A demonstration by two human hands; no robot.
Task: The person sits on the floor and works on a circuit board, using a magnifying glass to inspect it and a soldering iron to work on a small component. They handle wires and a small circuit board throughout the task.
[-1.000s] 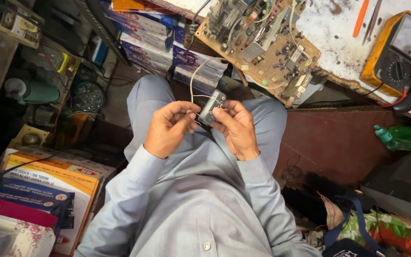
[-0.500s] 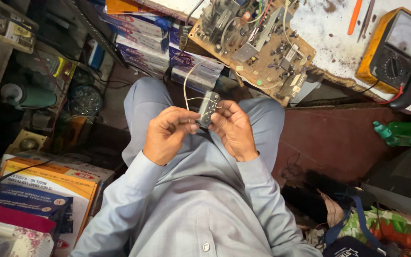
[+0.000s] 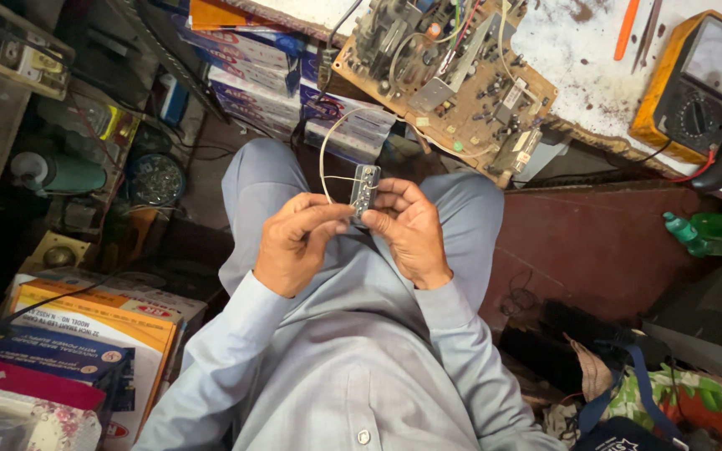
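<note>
You see: 1 small grey rectangular connector strip (image 3: 365, 190) | 1 tan populated circuit board (image 3: 449, 79) | 1 yellow-cased analogue meter (image 3: 699, 83) | 2 green plastic bottles (image 3: 712, 234)

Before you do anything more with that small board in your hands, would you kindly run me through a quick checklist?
1. Small circuit board gripped by both hands: ok, left hand and right hand pinch it.
2. Board held over the lap, off the bench: ok.
3. White wire free of snags: cannot tell, it loops toward the large circuit board.
4. Multimeter within reach: ok, on the workbench.
5. Solder joints sound: cannot tell, too small.
</note>
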